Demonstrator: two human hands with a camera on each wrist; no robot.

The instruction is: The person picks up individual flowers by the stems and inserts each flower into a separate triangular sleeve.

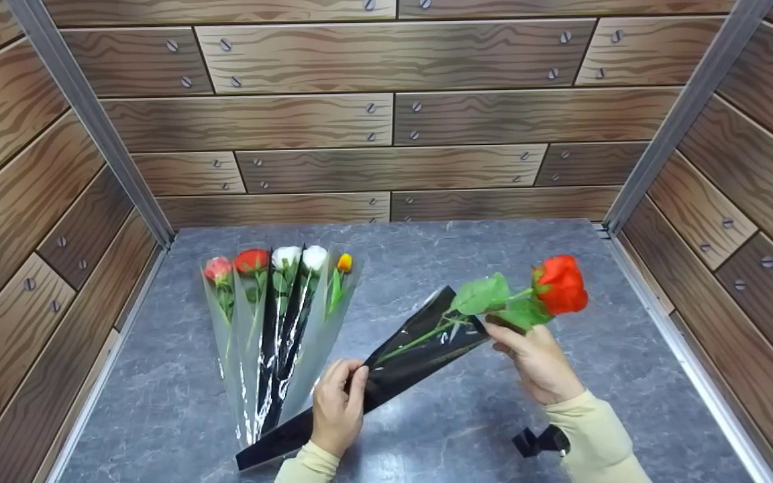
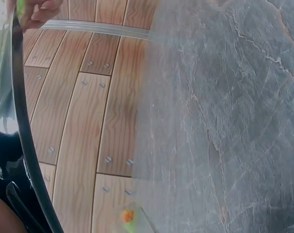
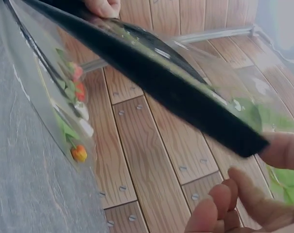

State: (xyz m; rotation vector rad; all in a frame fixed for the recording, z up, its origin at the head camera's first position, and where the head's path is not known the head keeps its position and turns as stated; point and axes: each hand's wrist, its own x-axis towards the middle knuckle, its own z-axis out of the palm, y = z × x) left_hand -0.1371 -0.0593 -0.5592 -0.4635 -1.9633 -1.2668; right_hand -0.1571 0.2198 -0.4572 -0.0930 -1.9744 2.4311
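Note:
My left hand (image 1: 338, 406) grips the narrow lower part of a black-backed flower sleeve (image 1: 420, 362) with a clear front. Inside runs the green stem of a red rose (image 1: 561, 284); its bloom and leaves stick out past the wide mouth at the upper right. My right hand (image 1: 539, 359) is at the mouth's near corner, just below the bloom. In the right wrist view, one fingertip touches the sleeve's black corner (image 3: 251, 145), while the other fingers bend below it with a gap between. The left wrist view mostly misses the left hand, but catches the sleeve's dark edge (image 2: 27, 141).
Several sleeved flowers lie side by side at the left: a pink bloom (image 1: 218, 269), a red one (image 1: 251, 260), two white ones (image 1: 315, 257) and an orange tulip (image 1: 345, 262). A small black object (image 1: 539, 441) lies by the right sleeve. Wood-patterned walls (image 1: 386, 121) enclose the grey tabletop (image 1: 400, 251).

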